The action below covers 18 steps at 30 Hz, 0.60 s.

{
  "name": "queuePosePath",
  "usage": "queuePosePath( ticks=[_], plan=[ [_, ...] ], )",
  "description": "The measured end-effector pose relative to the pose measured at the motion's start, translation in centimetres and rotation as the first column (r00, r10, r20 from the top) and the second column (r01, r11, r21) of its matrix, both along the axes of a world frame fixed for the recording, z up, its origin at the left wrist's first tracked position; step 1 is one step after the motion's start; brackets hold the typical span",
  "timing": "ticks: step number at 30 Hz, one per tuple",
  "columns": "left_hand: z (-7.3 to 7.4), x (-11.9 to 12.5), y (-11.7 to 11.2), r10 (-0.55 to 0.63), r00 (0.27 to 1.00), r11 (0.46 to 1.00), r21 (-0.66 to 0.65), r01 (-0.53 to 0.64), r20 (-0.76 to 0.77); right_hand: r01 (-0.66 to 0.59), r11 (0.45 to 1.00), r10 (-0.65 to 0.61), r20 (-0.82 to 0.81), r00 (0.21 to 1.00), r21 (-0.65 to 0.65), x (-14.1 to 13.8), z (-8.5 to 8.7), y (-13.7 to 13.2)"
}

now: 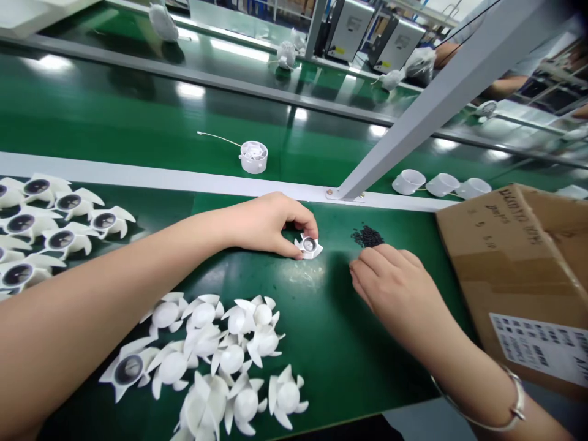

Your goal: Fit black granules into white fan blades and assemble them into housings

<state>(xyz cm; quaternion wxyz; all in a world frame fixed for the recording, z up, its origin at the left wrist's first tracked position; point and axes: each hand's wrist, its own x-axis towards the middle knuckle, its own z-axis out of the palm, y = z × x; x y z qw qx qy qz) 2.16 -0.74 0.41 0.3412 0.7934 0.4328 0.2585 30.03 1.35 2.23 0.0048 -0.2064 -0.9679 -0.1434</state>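
Observation:
My left hand (271, 226) pinches a small white fan blade wheel (310, 246) between thumb and fingers. The wheel rests on the green work surface with its dark-ringed hub facing up. To its right, my right hand (390, 282) is closed, fingertips pressed together, beside a small pile of tiny black pieces (366, 236). Whatever those fingertips hold is hidden. Several white fan blade wheels (232, 358) lie in a loose cluster nearer to me, most with the hub's closed side up. More wheels (62, 239) sit at the left with dark hub openings up.
A cardboard box (496, 263) stands at the right edge. Beyond a white rail (184, 180), a green conveyor (151, 122) carries a white round fan housing (253, 157) with a wire and several white rings (441, 184). A slanted grey post (413, 116) rises from the rail. Another person's arm (505, 86) shows behind.

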Motion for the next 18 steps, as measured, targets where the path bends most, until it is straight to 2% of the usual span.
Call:
queuePosePath(
  ticks=[1,3,6,8,11,18],
  plan=[
    [-0.1,0.0,0.0,0.003,1.000,1.000,-0.001,-0.003,0.003,0.004,1.000,-0.004,-0.014,1.000,-0.014,-0.3,0.0,0.1],
    [-0.2,0.0,0.0,0.002,1.000,1.000,-0.005,-0.002,0.010,0.010,0.986,-0.030,-0.123,0.992,-0.165,-1.0,-0.1,0.6],
    [-0.3,0.0,0.0,-0.008,0.999,1.000,-0.016,0.009,0.035,-0.023,0.897,-0.145,-0.343,0.928,-0.441,-2.8,-0.3,1.4],
    [-0.4,0.0,0.0,0.008,0.997,0.999,-0.035,-0.005,0.073,-0.075,0.853,-0.178,-0.424,0.888,-0.516,-4.2,-0.4,1.7],
    [-0.5,0.0,-0.1,0.046,0.991,0.996,-0.082,-0.035,0.127,-0.157,0.835,-0.120,-0.452,0.884,-0.528,-5.9,-0.7,1.8],
    [-0.5,-0.1,0.1,0.030,0.991,0.993,-0.114,-0.015,0.133,-0.184,0.899,0.009,-0.403,0.915,-0.398,-6.4,-1.0,1.9]
  ],
)
